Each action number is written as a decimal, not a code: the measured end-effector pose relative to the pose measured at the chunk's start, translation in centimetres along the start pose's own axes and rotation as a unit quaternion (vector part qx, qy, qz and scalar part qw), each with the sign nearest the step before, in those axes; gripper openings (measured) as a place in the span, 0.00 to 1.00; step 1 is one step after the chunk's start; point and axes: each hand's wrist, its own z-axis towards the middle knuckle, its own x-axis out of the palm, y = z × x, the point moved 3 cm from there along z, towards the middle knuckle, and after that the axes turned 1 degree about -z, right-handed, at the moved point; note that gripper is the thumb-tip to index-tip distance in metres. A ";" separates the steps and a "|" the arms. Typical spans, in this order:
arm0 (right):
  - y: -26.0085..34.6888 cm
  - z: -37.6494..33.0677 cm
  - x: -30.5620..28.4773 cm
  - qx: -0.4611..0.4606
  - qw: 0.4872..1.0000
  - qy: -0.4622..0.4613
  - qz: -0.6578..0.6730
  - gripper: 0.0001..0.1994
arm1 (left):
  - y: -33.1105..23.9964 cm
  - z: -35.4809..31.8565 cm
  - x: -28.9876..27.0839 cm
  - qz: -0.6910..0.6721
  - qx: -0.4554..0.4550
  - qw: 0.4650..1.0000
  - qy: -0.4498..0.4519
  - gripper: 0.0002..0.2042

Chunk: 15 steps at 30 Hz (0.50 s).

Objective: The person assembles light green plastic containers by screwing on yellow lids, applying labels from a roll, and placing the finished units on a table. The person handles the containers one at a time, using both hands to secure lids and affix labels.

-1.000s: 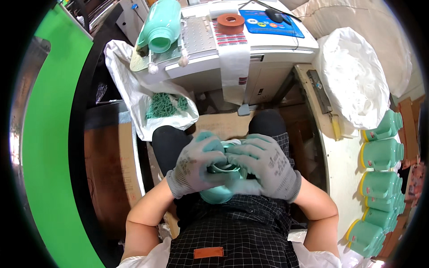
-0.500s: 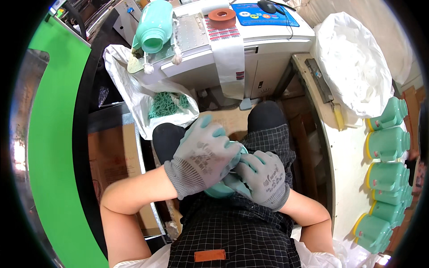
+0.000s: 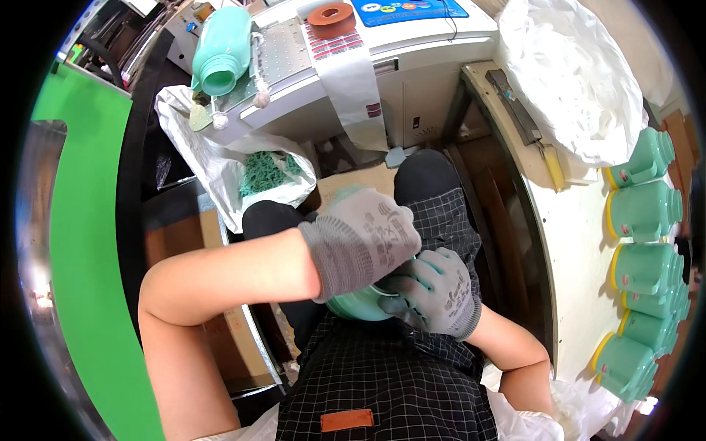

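A mint-green plastic jug (image 3: 359, 306) rests in my lap, mostly covered by my gloved hands. My left hand (image 3: 373, 234), in a grey knit glove, is closed in a fist above the jug's open end. Its fingertips face away from view, so what it grips, if anything, is hidden. My right hand (image 3: 435, 289), gloved alike, is closed on the jug's rim from the right, fingers bent over the edge. Just beyond my knees, a white sack (image 3: 209, 173) holds green plastic trimmings (image 3: 268, 173).
Several green jugs with yellow bases (image 3: 646, 209) line the right-hand table (image 3: 570, 294), near a white bag of pale material (image 3: 570, 81). Ahead, another green jug (image 3: 224, 48) and a brown tape roll (image 3: 331, 20) lie on a white machine (image 3: 434, 48). A green panel stands left.
My left hand has swung right and turned, closing into a fist over the jug. My right hand has barely shifted. The view has tilted slightly.
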 end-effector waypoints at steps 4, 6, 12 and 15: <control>-1.2 -2.2 0.3 0.036 0.999 -0.017 0.006 0.13 | -0.1 1.8 1.4 -0.065 0.011 0.991 -0.113 0.12; -2.5 -3.5 0.2 0.061 0.998 -0.028 0.013 0.14 | 1.8 3.0 1.5 -0.226 0.009 0.968 -0.109 0.18; -3.5 -5.1 -1.9 0.099 0.993 -0.058 0.032 0.15 | 19.6 4.8 18.7 -0.599 -0.323 0.569 -0.461 0.34; -4.7 -2.1 -3.8 0.115 0.969 -0.179 0.124 0.10 | 30.1 5.3 24.1 -0.446 -0.465 0.585 -0.492 0.38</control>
